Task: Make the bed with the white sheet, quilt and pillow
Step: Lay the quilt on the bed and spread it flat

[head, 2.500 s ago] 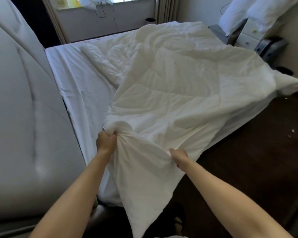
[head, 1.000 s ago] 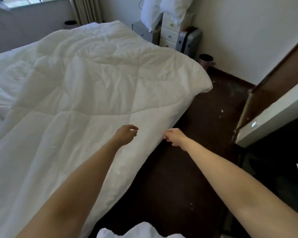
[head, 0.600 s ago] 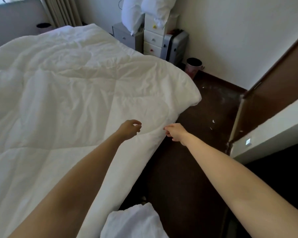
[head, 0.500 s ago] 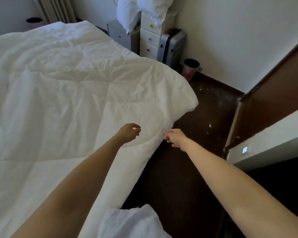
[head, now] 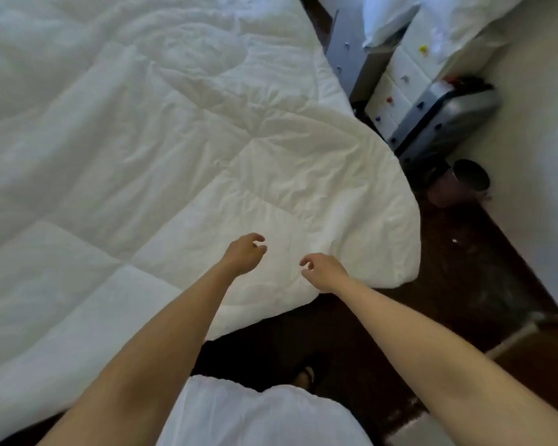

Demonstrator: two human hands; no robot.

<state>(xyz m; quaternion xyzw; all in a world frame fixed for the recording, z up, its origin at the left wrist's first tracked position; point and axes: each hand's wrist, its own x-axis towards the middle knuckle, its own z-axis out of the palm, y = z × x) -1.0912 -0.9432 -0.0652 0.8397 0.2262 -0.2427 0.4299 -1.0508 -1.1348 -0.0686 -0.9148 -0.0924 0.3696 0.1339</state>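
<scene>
The white quilt (head: 161, 162) lies spread over the bed, wrinkled, and its near right corner hangs off the edge above the dark floor. My left hand (head: 244, 254) hovers over the quilt near that corner with loosely curled fingers and holds nothing. My right hand (head: 324, 270) hovers beside it, also loosely curled and empty. White pillows (head: 390, 17) are piled on the drawers at the upper right. The sheet is hidden beneath the quilt.
A grey bedside cabinet (head: 351, 56), white drawers (head: 400, 88) and a grey suitcase (head: 448, 120) stand along the wall at the upper right. A small dark bin (head: 461, 185) sits on the dark floor (head: 464, 268) by the bed corner.
Both hands let go of the quilt's edge. I moved along the bed toward its far corner, the view tilted down, and both hands now reach over the quilt, empty.
</scene>
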